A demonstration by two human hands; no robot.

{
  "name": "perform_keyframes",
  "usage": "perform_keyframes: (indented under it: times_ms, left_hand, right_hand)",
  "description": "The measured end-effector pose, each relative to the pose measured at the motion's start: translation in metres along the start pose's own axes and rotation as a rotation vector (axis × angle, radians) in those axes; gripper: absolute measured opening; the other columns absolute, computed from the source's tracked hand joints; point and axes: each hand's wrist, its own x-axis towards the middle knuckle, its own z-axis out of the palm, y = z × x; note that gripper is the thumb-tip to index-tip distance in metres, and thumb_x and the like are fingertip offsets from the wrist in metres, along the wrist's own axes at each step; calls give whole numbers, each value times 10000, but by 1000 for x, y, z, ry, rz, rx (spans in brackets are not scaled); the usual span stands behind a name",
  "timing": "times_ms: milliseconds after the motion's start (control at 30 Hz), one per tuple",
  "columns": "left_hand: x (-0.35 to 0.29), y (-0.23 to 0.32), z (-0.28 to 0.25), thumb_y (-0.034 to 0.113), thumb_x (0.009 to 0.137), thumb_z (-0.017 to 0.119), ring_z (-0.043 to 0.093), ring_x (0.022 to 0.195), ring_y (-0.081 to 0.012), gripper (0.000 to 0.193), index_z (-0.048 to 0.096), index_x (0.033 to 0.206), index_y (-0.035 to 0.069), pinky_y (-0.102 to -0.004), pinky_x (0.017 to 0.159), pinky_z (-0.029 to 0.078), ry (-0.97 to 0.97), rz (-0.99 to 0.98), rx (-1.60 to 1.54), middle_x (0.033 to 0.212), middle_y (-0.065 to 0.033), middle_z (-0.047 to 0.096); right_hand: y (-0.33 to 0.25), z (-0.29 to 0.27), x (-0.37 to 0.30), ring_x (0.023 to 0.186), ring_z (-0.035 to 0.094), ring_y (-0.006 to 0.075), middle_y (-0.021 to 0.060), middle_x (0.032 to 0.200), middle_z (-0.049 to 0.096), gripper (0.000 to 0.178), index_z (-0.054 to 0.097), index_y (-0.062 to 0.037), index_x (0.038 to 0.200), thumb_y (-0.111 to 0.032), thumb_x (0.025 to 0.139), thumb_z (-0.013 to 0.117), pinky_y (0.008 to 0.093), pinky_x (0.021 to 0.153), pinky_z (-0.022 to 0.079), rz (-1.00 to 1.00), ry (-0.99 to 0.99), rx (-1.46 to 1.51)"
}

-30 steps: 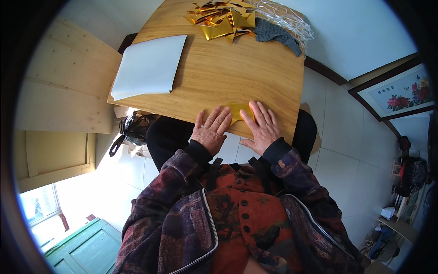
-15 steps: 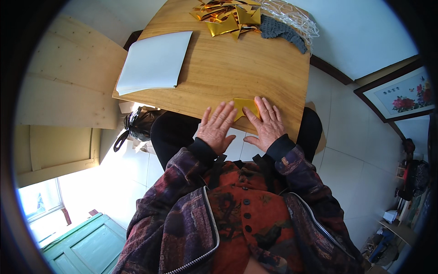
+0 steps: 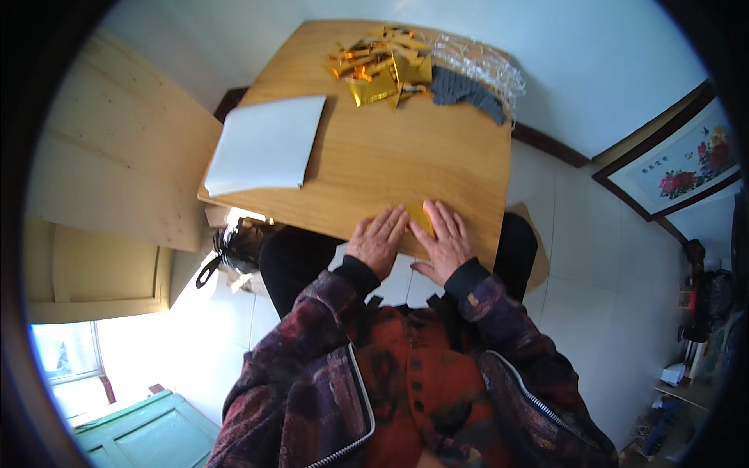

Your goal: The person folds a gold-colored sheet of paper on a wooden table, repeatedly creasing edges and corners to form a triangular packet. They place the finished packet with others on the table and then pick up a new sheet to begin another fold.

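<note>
A small piece of gold foil paper point(image 3: 417, 210) lies at the near edge of the wooden table point(image 3: 398, 160), mostly covered by my hands. My left hand point(image 3: 376, 240) rests flat on its left side, fingers stretched out together. On the right side lies my right hand point(image 3: 446, 240), its fingers extended and its index finger and thumb touching the foil. Neither hand is closed around anything. Further back on the table sits a pile of folded gold foil pieces point(image 3: 376, 87).
A stack of white sheets point(image 3: 269, 144) lies at the table's left. Beside the gold pile are a grey knitted piece point(image 3: 466, 93) and a tangle of clear plastic strips point(image 3: 488, 69). A black plastic bag point(image 3: 238, 246) stands below the left edge. A framed flower picture point(image 3: 679, 160) leans at the right.
The view has tilted, so the table sits lower in the picture. My hands have drawn closer together and cover more of the gold foil paper.
</note>
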Motion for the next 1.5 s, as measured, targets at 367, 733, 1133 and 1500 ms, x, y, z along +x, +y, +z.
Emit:
perform_keyframes:
  times_ms: [367,733,1133,1500]
  left_hand:
    - [4,1,-10,199,772,656,307,1420,-235,765,335,1454,67,-452,1131,252,-129,-81,44,1552,-83,303]
    - [-10,-7,-6,150,792,654,535,1188,-256,412,590,1192,76,-405,963,418,183,82,-14,1267,-96,571]
    - [100,-98,-70,121,879,650,613,682,-104,124,677,876,0,-266,653,499,173,-444,-979,734,-52,682]
    - [74,-158,-92,232,742,744,498,1216,-343,492,611,1196,99,-455,1010,379,355,-380,-156,1305,-125,550]
  right_hand:
    - [-2,0,-1,1436,209,338,161,1547,229,902,371,-226,1466,-384,693,808,532,1128,223,19,-43,-12]
    - [-14,-2,-10,1378,274,373,183,1475,315,757,487,-165,1368,-324,695,793,559,1093,262,-17,-16,30]
    - [39,-18,-21,1091,588,267,143,1190,614,319,561,-55,1197,-200,916,599,345,846,500,522,380,764]
    - [29,-18,-17,1055,559,331,149,1100,613,271,588,-38,1106,-43,836,597,404,931,442,369,375,434]
